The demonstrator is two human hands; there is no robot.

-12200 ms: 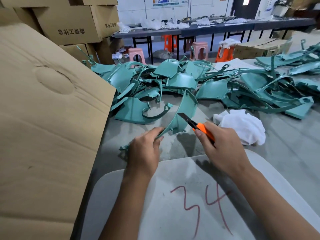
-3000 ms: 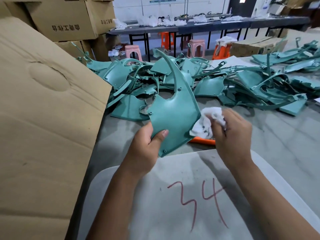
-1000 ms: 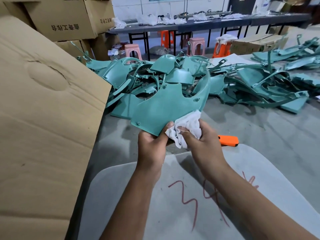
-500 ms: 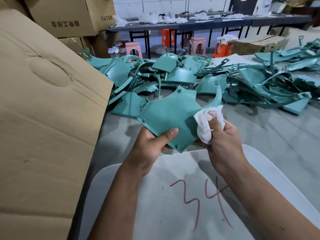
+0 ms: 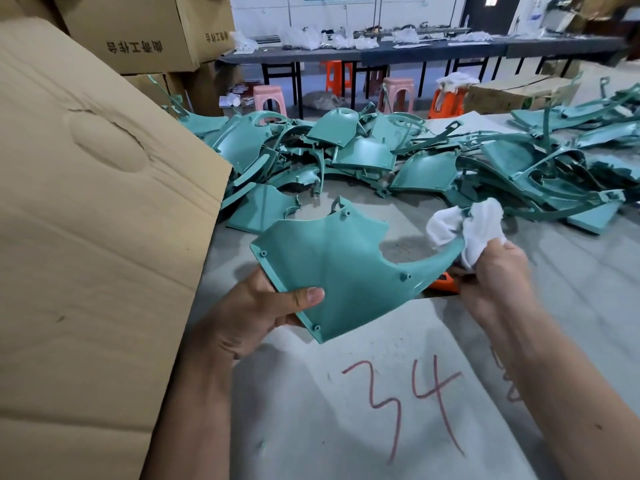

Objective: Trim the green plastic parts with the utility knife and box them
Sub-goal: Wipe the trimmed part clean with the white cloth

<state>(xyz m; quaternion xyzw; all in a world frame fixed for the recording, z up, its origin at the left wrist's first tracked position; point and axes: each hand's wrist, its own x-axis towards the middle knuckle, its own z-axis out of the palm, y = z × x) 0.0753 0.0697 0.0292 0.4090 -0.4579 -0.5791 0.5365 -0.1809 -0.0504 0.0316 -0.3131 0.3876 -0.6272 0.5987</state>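
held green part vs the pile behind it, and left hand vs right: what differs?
The held green part is lifted off the table and tilted towards the camera; the pile of green parts lies tangled on the table. The left hand grips the part's lower edge with the thumb on its face; the right hand holds a white cloth against the part's curved tip. Part and pile share one teal colour.

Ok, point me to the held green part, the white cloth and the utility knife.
held green part (image 5: 332,268), head view, middle of its broad face.
white cloth (image 5: 481,223), head view, bunched upper fold.
utility knife (image 5: 445,284), head view, orange body showing under the part.
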